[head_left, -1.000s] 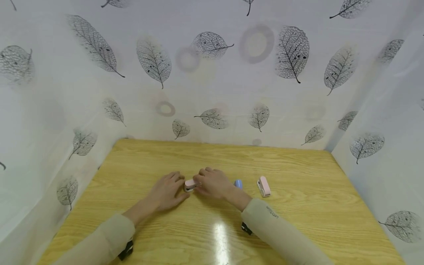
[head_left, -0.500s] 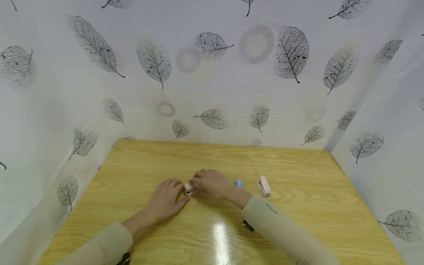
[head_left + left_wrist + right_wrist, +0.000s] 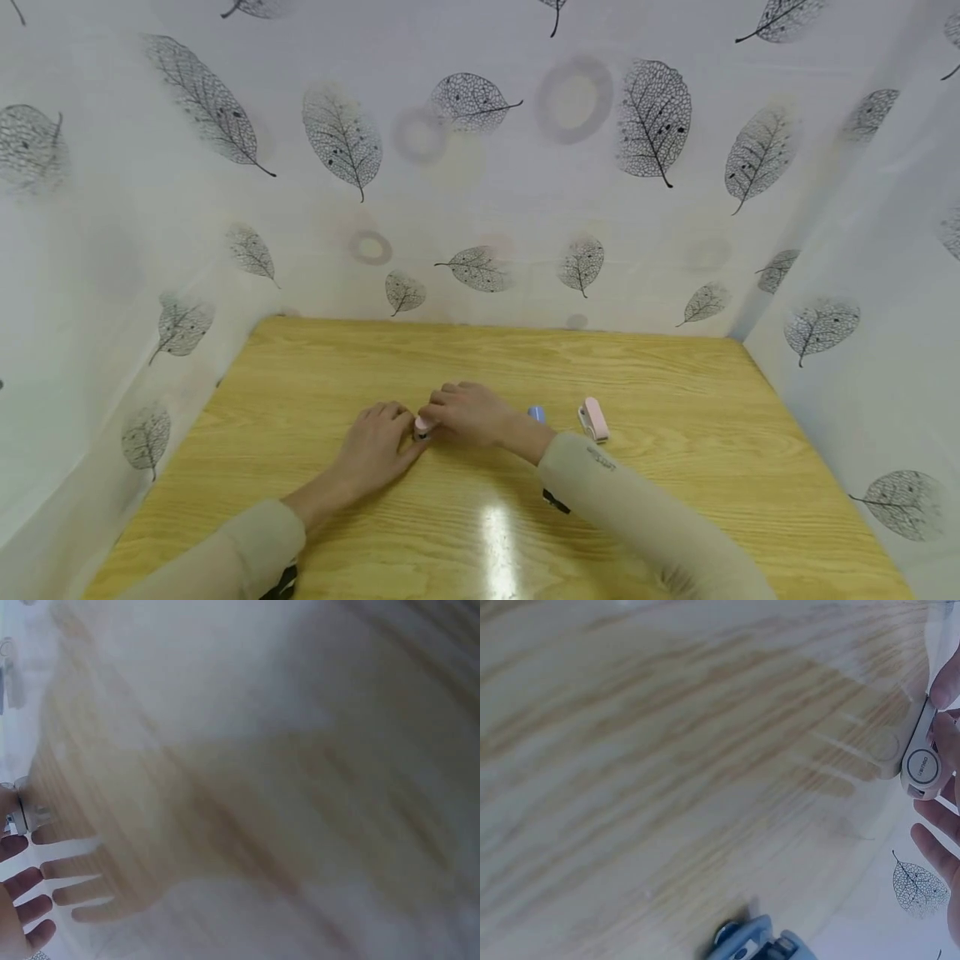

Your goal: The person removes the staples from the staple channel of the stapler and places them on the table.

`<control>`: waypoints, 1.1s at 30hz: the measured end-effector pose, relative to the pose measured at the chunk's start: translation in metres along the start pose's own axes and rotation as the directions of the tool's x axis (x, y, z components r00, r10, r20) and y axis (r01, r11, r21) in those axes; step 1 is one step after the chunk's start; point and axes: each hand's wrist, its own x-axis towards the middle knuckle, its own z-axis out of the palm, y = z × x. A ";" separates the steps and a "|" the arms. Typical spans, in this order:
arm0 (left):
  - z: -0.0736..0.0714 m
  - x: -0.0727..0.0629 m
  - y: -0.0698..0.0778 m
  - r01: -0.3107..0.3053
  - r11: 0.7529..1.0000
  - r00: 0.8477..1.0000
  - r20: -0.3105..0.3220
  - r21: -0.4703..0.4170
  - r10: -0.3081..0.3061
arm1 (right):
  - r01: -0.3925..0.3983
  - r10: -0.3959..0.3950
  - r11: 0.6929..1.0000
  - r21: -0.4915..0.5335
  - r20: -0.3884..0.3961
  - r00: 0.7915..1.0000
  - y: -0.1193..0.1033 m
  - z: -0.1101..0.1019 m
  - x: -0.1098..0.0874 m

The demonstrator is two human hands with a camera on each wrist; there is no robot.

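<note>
My right hand [image 3: 472, 414] grips a small pink-and-white stapler [image 3: 422, 426] in the head view, covering most of it from above. Only the stapler's near left end shows there. In the right wrist view, the same stapler [image 3: 921, 765] shows its round logo, with fingers close around it at the right edge. My left hand [image 3: 369, 454] lies beside it with fingers extended, the index fingertip and thumb at the stapler's exposed end. The left wrist view has several spread fingers [image 3: 30, 907] at its left edge, and the stapler is largely cut off.
A second pink stapler [image 3: 595, 419] lies on the wooden table [image 3: 675, 500] to the right. Between it and my right wrist is a blue stapler [image 3: 536, 413], partly hidden by the forearm. A leaf-patterned curtain [image 3: 480, 183] encloses the table's back and sides.
The right hand has shifted slightly left and covers more of the stapler. The stapler's exposed end now sits closer between the left thumb and index finger. The other two staplers stay put.
</note>
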 end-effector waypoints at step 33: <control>0.000 0.004 0.005 0.049 0.998 0.998 0.031 0.032 -0.050 | -0.160 0.162 0.985 0.067 -0.020 0.987 0.024 -0.014 -0.010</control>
